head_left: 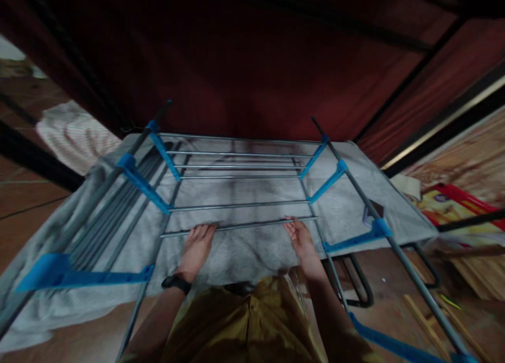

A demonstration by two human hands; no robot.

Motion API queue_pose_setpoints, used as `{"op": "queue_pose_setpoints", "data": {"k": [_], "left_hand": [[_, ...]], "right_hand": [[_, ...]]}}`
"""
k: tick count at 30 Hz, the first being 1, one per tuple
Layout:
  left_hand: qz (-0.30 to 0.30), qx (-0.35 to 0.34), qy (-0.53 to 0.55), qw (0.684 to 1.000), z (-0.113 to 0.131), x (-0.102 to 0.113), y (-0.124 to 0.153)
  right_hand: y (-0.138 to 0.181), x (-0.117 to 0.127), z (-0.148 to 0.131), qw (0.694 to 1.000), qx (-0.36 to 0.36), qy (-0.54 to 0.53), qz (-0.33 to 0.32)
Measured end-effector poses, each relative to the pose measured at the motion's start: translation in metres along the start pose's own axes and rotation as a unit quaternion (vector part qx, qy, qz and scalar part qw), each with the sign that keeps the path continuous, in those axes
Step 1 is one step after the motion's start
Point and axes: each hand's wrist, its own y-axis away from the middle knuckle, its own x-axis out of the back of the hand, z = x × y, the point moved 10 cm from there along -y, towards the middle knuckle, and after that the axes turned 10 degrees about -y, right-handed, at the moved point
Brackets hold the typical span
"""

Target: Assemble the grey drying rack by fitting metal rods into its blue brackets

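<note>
Crossbars (244, 167): several spanning blue brackets (147, 187)
Held rod (244, 226): gripped by left hand (199, 242), right hand (299, 235) (seemingly unfitted)
Bundled rods (112, 201): apparently unused

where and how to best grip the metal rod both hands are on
The metal rod is probably best gripped near both ends, just inside the side poles, from the near side, closing around it. It is thin, straight and crosswise, and the other crossbars lie beyond it, so a wide two-point hold should steady it.
</note>
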Motion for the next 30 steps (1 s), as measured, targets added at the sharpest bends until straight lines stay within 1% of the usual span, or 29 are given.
{"op": "queue_pose_setpoints", "data": {"k": [2, 6, 9, 14, 20, 24, 30], "left_hand": [[0.009, -0.009, -0.006, 1.0, -0.002, 0.0, -0.003], [0.025, -0.018, 0.004, 1.0, -0.002, 0.002, -0.006], [0.038, -0.02, -0.002, 0.999, -0.002, 0.004, -0.006], [0.055, -0.026, -0.023, 0.998, -0.003, 0.005, -0.004], [0.064, -0.038, -0.043, 0.996, -0.003, 0.005, -0.003], [0.075, -0.035, -0.039, 0.996, -0.002, 0.009, -0.003], [0.078, -0.036, -0.025, 0.996, -0.002, 0.008, -0.003]], "right_hand": [[0.001, -0.004, 0.0, 1.0, -0.006, -0.005, -0.002], [0.002, -0.006, 0.0, 1.0, -0.014, -0.026, -0.002], [0.001, -0.007, 0.001, 0.999, -0.021, -0.025, -0.01], [-0.003, -0.007, 0.002, 0.999, -0.031, -0.016, 0.002], [-0.006, -0.011, 0.003, 0.999, -0.041, -0.006, -0.002], [-0.007, -0.011, 0.001, 0.999, -0.037, 0.001, 0.0], [-0.007, -0.013, 0.0, 0.999, -0.034, -0.003, -0.014]]}}
